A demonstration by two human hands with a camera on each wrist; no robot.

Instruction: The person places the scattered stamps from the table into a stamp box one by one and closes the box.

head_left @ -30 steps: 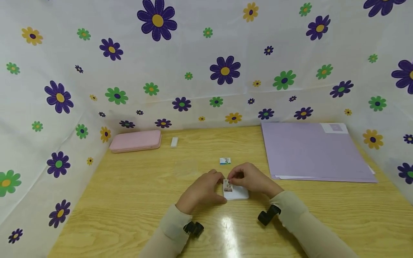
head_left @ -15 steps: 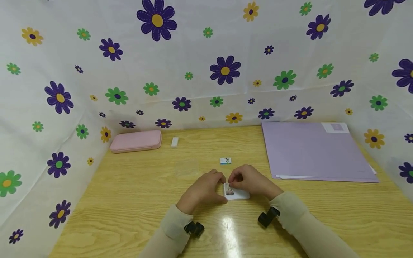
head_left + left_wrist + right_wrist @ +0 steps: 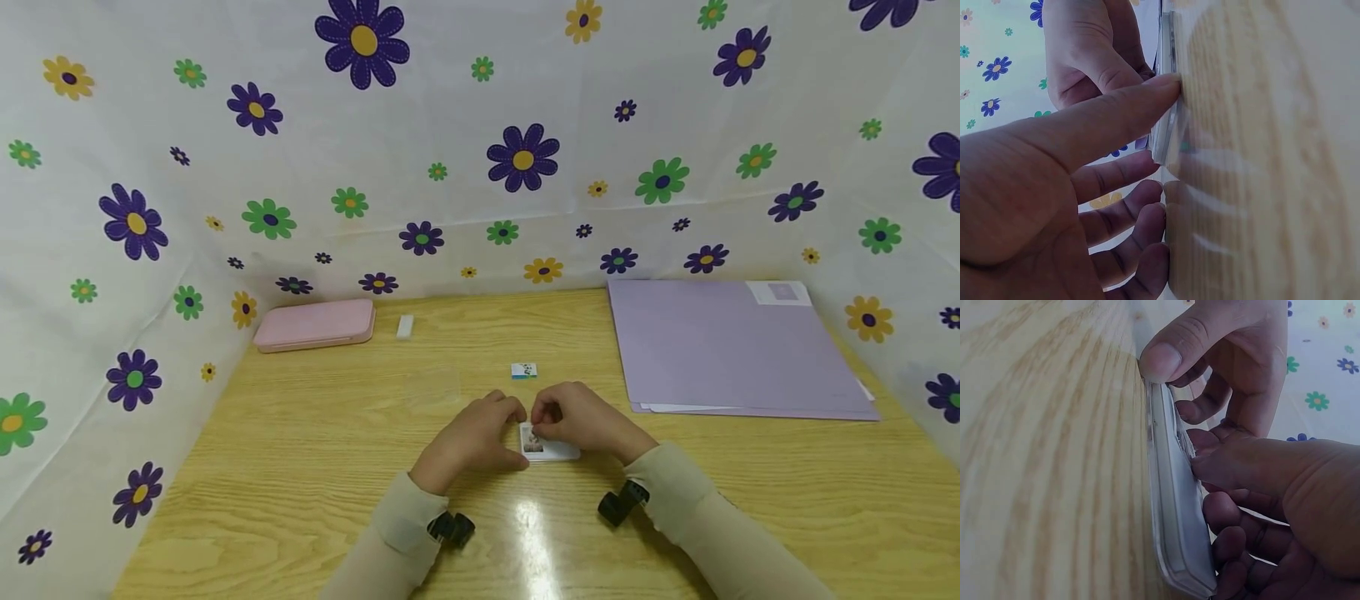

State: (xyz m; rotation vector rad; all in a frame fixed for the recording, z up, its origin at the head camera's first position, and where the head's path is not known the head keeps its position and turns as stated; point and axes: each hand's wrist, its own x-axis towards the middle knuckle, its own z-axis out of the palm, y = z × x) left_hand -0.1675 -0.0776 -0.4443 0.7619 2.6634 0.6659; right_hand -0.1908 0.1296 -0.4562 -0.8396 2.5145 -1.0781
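A flat white rectangular case (image 3: pixel 558 451) with rounded corners lies on the table in front of me. My left hand (image 3: pixel 476 437) holds its left end, the thumb at the near corner and a forefinger at the far one. On the case's left part is a small picture like a sticker or photo (image 3: pixel 533 444). My right hand (image 3: pixel 588 423) pinches the upper edge of this picture between thumb and forefinger. In the right wrist view the case (image 3: pixel 1179 500) shows layered edges, and the picture's edge (image 3: pixel 1183 440) stands slightly raised under the fingertips. Fingers hide part of the picture.
Beyond the hands lies a small printed eraser-like block (image 3: pixel 523 371). Further off are a white block (image 3: pixel 405 327) and a pink case (image 3: pixel 315 325). A clear sheet (image 3: pixel 432 387) lies left of centre, purple folders (image 3: pixel 735 346) at right. Flowered cloth (image 3: pixel 465 108) walls the table.
The small picture has moved slightly toward me and lies lower on the white case. My right hand has moved only a little with it; the left hand has stayed in place.
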